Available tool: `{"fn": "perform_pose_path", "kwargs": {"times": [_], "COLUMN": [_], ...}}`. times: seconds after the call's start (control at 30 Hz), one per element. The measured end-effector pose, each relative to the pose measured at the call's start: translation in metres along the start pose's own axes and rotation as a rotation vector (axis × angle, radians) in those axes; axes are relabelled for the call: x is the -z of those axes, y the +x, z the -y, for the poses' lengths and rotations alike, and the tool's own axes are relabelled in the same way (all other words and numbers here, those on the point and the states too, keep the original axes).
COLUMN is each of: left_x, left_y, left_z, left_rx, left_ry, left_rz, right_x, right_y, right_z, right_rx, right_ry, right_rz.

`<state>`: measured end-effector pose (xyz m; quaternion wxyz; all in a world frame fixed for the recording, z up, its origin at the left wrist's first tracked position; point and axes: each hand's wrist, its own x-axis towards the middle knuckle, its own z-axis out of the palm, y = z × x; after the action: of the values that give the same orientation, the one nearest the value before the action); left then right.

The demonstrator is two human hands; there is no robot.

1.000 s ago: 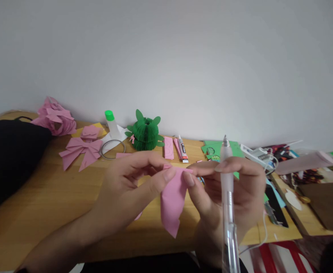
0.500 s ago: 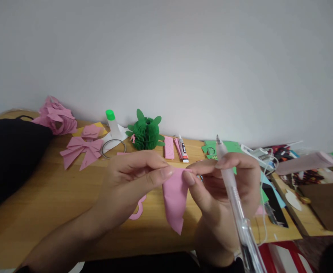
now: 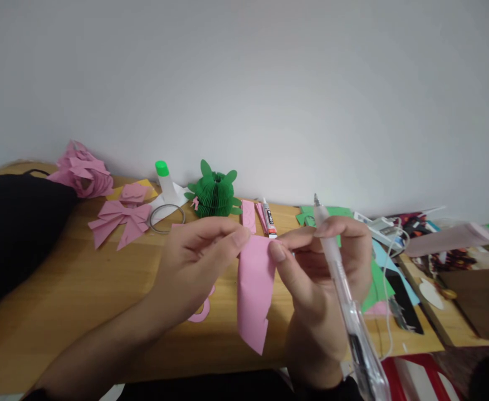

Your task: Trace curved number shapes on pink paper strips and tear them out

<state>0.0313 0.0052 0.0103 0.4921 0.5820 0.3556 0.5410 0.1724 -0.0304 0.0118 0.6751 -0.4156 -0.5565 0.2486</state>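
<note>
A strip of pink paper (image 3: 255, 292) hangs between my hands above the table, its lower end cut to a slanted point with a small notch on the right edge. My left hand (image 3: 205, 262) pinches its top left corner between thumb and forefinger. With thumb and forefinger, my right hand (image 3: 326, 267) grips the top right corner. A clear pen (image 3: 341, 284) also rests in my right hand, tip pointing up, held by the other fingers. Partly hidden behind my left hand, a curved pink paper cutout (image 3: 203, 313) lies on the table.
Along the wall stand a green paper honeycomb ball (image 3: 215, 195), a glue stick (image 3: 165, 181) and a glue tube (image 3: 269, 217). A pink paper bow (image 3: 121, 220) and a metal ring (image 3: 167, 218) lie at left, near a black bag (image 3: 19, 234). Green paper (image 3: 378, 289) and a cable (image 3: 389, 323) are at right.
The pink paper has risen slightly at its top and turned flatter toward me, showing more of its lower end. My right hand and the pen have shifted a little left and up.
</note>
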Motion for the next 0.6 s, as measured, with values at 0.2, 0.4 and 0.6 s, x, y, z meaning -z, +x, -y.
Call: {"fn": "perform_pose_path", "kwargs": {"times": [0.2, 0.4, 0.6], "left_x": [-0.003, -0.001, 0.017], "left_y": [0.001, 0.003, 0.010], "left_z": [-0.001, -0.002, 0.000], "left_rx": [0.182, 0.225, 0.229], "left_ry": [-0.096, -0.066, 0.141], "left_rz": [0.129, 0.111, 0.326], "right_x": [-0.001, 0.001, 0.015], "right_y": [0.001, 0.004, 0.008], "right_z": [-0.002, -0.005, -0.006], "right_rx": [0.006, 0.028, -0.048], "right_ry": [-0.022, -0.004, -0.041], "right_rz": [-0.048, 0.002, 0.253]}}
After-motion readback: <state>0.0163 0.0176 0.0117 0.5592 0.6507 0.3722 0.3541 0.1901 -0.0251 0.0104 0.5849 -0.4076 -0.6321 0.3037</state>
